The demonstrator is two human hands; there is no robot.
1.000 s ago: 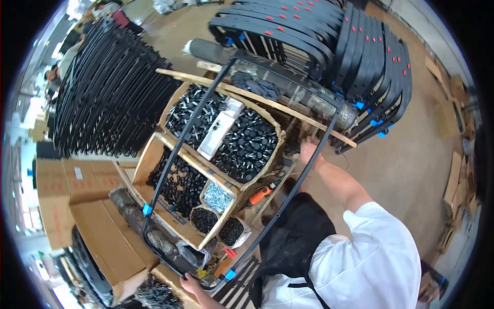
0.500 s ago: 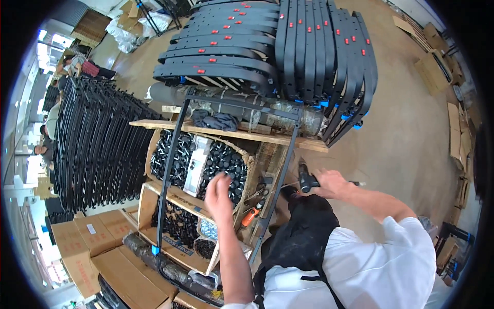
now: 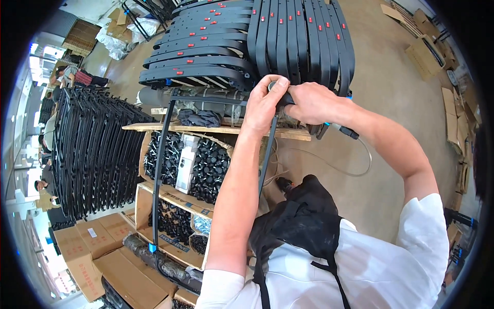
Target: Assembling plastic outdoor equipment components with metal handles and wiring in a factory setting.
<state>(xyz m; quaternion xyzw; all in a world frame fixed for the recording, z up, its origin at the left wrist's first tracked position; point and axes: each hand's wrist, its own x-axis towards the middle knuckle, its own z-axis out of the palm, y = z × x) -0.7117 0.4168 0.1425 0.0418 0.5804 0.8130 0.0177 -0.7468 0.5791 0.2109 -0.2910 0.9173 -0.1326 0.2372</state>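
My right hand point(image 3: 316, 104) is wrapped around a dark pistol-shaped air driver point(image 3: 284, 99), mostly hidden by the fingers. A hose fitting point(image 3: 346, 131) trails below the wrist. Close against the tool's front, my left hand point(image 3: 261, 105) is closed, and whatever its fingers hold is hidden. Both hands are at the far right corner of a black metal tube frame point(image 3: 163, 139). The frame lies over a wooden crate point(image 3: 170, 191) holding black round-headed bolts point(image 3: 212, 167) and smaller black parts point(image 3: 174, 219). Between the bolts sits a pale boxy device point(image 3: 186, 164).
Curved dark panels point(image 3: 288, 46) with red pieces are stacked ahead. Many black frames point(image 3: 98, 149) stand at left, near people. A wooden plank point(image 3: 216, 130) crosses the crate's far side. Cardboard boxes point(image 3: 131, 275) sit lower left. A clear hose point(image 3: 329, 162) loops on the floor.
My left hand has moved from above the bolts to the frame's far corner. My right hand has brought the air driver up and leftward to meet it. The view has shifted slightly.
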